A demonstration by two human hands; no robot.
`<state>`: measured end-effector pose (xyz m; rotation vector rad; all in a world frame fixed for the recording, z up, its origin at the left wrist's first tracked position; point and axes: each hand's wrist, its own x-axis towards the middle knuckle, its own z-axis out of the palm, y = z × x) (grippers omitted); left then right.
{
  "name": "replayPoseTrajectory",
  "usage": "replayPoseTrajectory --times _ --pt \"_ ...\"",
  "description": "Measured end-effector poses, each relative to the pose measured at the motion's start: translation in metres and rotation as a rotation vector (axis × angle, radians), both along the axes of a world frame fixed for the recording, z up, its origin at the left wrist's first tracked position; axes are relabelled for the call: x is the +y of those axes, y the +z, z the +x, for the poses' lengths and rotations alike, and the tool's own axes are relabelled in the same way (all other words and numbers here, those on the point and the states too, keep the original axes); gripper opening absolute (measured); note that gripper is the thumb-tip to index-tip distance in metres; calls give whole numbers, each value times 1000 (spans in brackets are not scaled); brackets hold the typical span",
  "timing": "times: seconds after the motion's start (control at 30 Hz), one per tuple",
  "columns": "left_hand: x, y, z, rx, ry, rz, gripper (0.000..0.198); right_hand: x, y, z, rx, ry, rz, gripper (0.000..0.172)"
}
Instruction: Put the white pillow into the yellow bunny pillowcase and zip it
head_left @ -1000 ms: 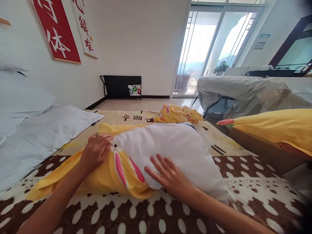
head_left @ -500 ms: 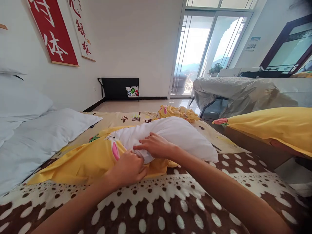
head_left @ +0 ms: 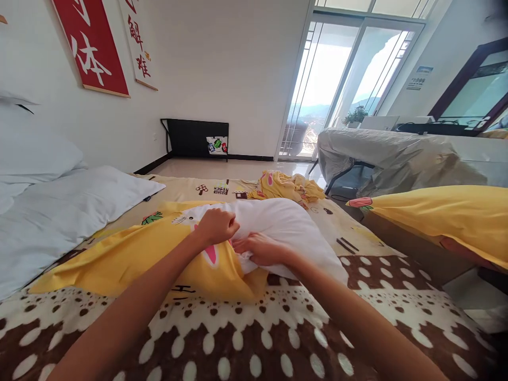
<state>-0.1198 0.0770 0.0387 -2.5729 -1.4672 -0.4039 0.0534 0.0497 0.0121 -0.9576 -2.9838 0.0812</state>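
Note:
A white pillow [head_left: 296, 225] lies partly inside a yellow pillowcase [head_left: 151, 259] printed with a white rabbit with pink ears. The pillow's right part sticks out of the case's opening. My left hand [head_left: 216, 226] is a closed fist over the rabbit print, gripping the pillowcase near its opening. Beside it, my right hand [head_left: 264, 248] has its fingers curled into bunched white cloth of the pillow at the opening. Its fingertips are partly hidden there.
White pillows [head_left: 87, 206] lie at the left. A crumpled yellow cloth [head_left: 288, 185] rests on the bed's far edge. Another yellow pillow [head_left: 444, 214] juts in at the right. A brown and cream blanket [head_left: 238, 338] covers the bed. Beyond stands a plastic-covered table [head_left: 369, 140].
My left hand has moved up and slightly right over the pillowcase. My right hand has come lower and closed from spread fingers. The case's opening edge has shifted right along the pillow.

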Motion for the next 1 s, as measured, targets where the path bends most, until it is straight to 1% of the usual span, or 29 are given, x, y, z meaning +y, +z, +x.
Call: replayPoseTrajectory --times 0.07,0.13,0.2,0.27,0.33,0.37,0.4,0.43,0.47,0.53,0.6,0.63,0.7,0.77,0.83,0.93,1.0 --pt "1 -18 -6 20 1 -11 29 -16 -12 4 -4 102 -45 44" --pt "-5 -38 -9 44 -6 -22 28 -24 -12 10 1 162 -107 49" --pt "-13 -55 -11 68 -23 -28 26 -18 2 14 43 168 -181 47" --pt "-22 -63 -11 89 -47 -28 25 -2 23 13 155 85 -196 42" --pt "-31 -61 -10 106 -70 -25 25 18 40 4 314 -65 -89 41" --pt "-35 -57 -10 113 -77 -24 25 27 43 -3 376 -129 -12 42" --pt "-38 -51 -11 117 -76 -19 25 33 42 -11 408 -164 58 42" --pt "-41 -44 -13 115 -64 -9 25 38 36 -20 404 -168 112 43" --pt "-42 -36 -16 108 -42 8 25 41 26 -28 373 -151 149 42" --pt "-39 -21 -25 81 33 57 26 42 1 -43 282 -98 193 41" --pt "-28 -10 -37 50 130 110 24 39 -22 -50 242 -78 247 46" --pt "-19 -8 -43 40 176 129 23 37 -29 -52 233 -66 267 48" --pt "1 -7 -55 34 256 135 28 32 -35 -50 215 -32 273 50" --pt "22 -12 -62 40 320 104 32 27 -33 -48 190 -6 243 49" --pt "39 -19 -66 47 364 74 29 22 -27 -47 178 -1 205 48" --pt "59 -27 -62 54 370 73 28 18 -24 -48 174 2 180 47" --pt "70 -28 -52 51 346 74 28 16 -23 -51 164 16 180 46"
